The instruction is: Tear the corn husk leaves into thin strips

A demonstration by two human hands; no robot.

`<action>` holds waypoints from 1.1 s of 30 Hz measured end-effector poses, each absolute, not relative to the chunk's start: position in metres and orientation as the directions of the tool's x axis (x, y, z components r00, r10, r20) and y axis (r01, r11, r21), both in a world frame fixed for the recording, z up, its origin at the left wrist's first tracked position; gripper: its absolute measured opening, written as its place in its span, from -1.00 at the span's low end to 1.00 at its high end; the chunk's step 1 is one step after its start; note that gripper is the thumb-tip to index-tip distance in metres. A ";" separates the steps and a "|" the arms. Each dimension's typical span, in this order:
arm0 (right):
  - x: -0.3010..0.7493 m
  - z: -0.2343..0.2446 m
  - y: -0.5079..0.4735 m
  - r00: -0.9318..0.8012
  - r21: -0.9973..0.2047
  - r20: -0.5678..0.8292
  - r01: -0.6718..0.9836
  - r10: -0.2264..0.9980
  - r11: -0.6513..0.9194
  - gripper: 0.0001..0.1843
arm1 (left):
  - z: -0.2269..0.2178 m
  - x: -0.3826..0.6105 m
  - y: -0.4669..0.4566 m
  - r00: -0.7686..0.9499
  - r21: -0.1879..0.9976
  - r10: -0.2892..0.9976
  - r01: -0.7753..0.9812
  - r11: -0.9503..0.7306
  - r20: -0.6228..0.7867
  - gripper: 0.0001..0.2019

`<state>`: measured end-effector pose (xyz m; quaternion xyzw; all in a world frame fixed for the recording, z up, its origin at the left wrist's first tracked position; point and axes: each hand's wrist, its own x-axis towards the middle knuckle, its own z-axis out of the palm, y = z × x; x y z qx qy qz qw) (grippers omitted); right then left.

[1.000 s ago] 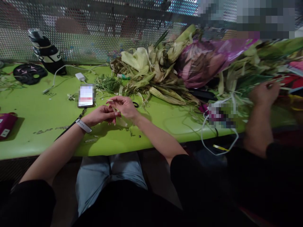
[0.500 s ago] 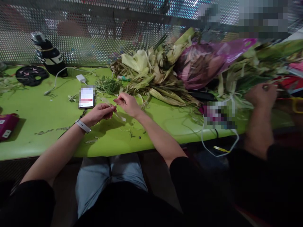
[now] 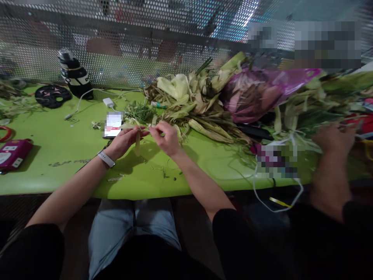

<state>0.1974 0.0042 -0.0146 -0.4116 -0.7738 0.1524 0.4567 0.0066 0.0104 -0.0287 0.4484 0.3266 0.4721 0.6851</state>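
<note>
My left hand (image 3: 124,140), with a white watch at the wrist, and my right hand (image 3: 166,137) are closed on the two ends of a pale green strip of corn husk (image 3: 136,139) just above the green table (image 3: 58,155). A piece of the strip hangs down below my left fingers. A phone (image 3: 112,124) lies just behind my left hand. A big pile of corn husks (image 3: 192,103) lies behind my right hand.
A pink plastic bag (image 3: 256,95) lies on the husks. Another person's hand (image 3: 335,138) works among leaves at the right. A charger with white cable (image 3: 108,102), a black bottle (image 3: 75,76), a black disc (image 3: 52,95) and a magenta pouch (image 3: 13,153) are at the left. Perforated metal screen behind.
My hands have drawn apart and stretched the husk strip between them. The view has shifted, so everything sits lower and more to the right.
</note>
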 end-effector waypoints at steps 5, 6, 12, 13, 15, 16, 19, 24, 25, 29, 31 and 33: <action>0.176 -0.032 -0.001 -0.429 -0.750 0.255 0.478 0.866 0.458 -0.57 | -0.026 0.011 0.006 0.302 0.911 0.953 -0.398 0.104 0.023 -0.82; 0.173 -0.034 0.000 -0.427 -0.762 0.258 0.462 0.867 0.454 -0.60 | -0.026 0.011 0.006 0.293 0.910 0.956 -0.404 0.095 0.031 -0.82; 0.172 -0.041 0.005 -0.570 -0.829 0.213 0.324 0.794 0.455 -0.63 | -0.028 0.011 0.008 0.258 0.919 0.965 -0.391 0.055 0.051 -0.74; 0.172 -0.042 0.005 -0.588 -0.845 0.194 0.306 0.785 0.438 -0.61 | -0.028 0.010 0.008 0.260 0.922 0.964 -0.384 0.050 0.055 -0.72; 0.171 -0.042 0.003 -0.604 -0.861 0.182 0.283 0.776 0.422 -0.58 | -0.026 0.009 0.008 0.257 0.925 0.965 -0.376 0.046 0.057 -0.72; 0.171 -0.042 0.002 -0.601 -0.859 0.188 0.282 0.777 0.426 -0.58 | -0.025 0.008 0.008 0.248 0.926 0.967 -0.376 0.045 0.053 -0.73; 0.175 -0.037 -0.001 -0.534 -0.794 0.278 0.340 0.798 0.504 -0.60 | -0.019 0.004 0.008 0.215 0.933 0.976 -0.355 0.056 0.024 -0.78; 0.188 -0.026 0.005 -0.196 -0.575 0.657 0.494 0.728 0.652 -0.67 | -0.017 0.000 0.008 0.261 0.964 0.965 -0.248 0.099 -0.032 -0.80; 0.190 -0.026 0.008 -0.186 -0.562 0.665 0.513 0.723 0.649 -0.67 | -0.018 0.001 0.008 0.259 0.965 0.965 -0.242 0.102 -0.037 -0.81; 0.188 -0.029 0.011 -0.361 -0.636 0.474 0.490 0.803 0.596 -0.60 | -0.021 0.003 0.009 0.248 0.973 0.968 -0.231 0.027 0.032 -0.85; 0.186 -0.029 0.008 -0.438 -0.669 0.400 0.461 0.805 0.583 -0.60 | -0.022 0.004 0.008 0.244 0.980 0.966 -0.194 -0.041 0.088 -0.83; 0.185 -0.026 0.005 -0.478 -0.700 0.371 0.419 0.796 0.578 -0.63 | -0.022 0.004 0.008 0.244 0.983 0.960 -0.151 -0.103 0.138 -0.81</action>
